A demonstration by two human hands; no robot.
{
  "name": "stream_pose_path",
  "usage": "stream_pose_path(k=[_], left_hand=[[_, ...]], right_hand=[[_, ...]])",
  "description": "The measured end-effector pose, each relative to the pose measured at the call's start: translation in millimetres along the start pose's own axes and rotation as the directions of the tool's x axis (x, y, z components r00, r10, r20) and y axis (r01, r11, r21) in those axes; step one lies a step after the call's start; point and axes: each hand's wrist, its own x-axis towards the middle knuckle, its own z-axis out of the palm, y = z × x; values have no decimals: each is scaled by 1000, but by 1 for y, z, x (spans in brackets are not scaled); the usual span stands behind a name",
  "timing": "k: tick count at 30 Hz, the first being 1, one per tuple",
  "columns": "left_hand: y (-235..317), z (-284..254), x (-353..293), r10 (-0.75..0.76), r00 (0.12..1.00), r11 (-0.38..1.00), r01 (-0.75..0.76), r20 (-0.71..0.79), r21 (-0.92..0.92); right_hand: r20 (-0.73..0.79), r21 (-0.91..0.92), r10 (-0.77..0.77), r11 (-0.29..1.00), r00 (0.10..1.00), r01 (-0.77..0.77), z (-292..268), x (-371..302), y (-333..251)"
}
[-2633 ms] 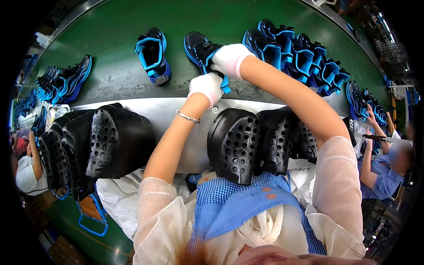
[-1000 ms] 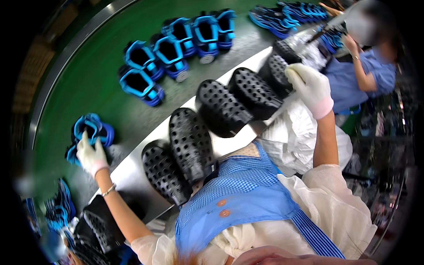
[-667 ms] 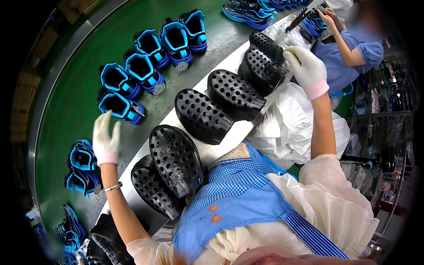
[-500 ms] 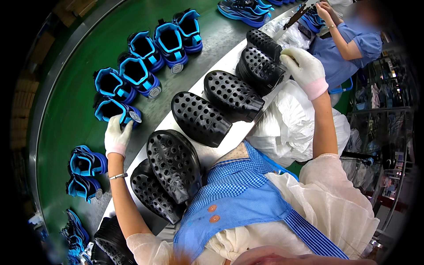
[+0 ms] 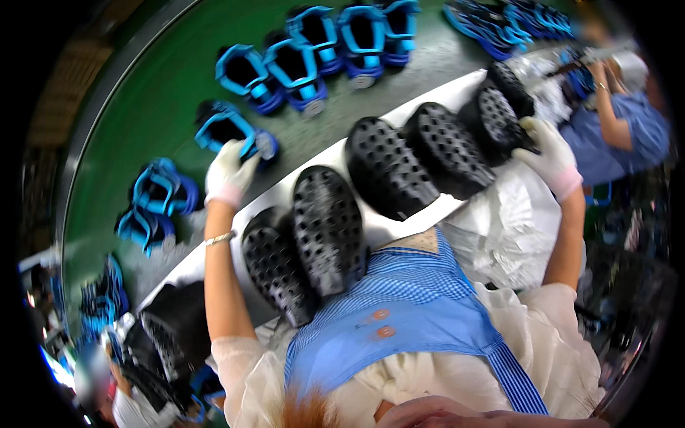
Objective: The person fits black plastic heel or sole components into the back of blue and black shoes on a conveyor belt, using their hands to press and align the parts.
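Note:
My left hand, in a white glove, is closed on the heel of a black and blue sneaker on the green surface at the left. Its opening edge is bright blue. My right hand, also gloved, has its thumb and fingers around the near end of a black perforated shoe-shaped form at the right. Between my hands stand more such forms, among them one perforated form and another form, on a white ledge.
Several sneakers stand in a row beyond the ledge, with another pair nearer at left. White plastic sheeting hangs below my right hand. A co-worker in blue is at the far right; another person is at lower left.
The held sneaker has come away from its neighbour in the row, leaving a gap. My right hand has shifted to the near end of the form. The whole view has turned.

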Motion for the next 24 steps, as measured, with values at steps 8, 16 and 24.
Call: stream_pose_path(k=[8, 16, 24], left_hand=[[18, 6, -26, -74, 997, 967, 79, -32, 241], [10, 8, -34, -64, 995, 980, 77, -74, 181], [21, -34, -38, -112, 972, 966, 58, -206, -252]], right_hand=[[30, -66, -10, 998, 1000, 12, -3, -1, -10], [-55, -155, -59, 987, 997, 50, -30, -5, -41], [-155, -5, -448, 891, 880, 453, -16, 51, -165]])
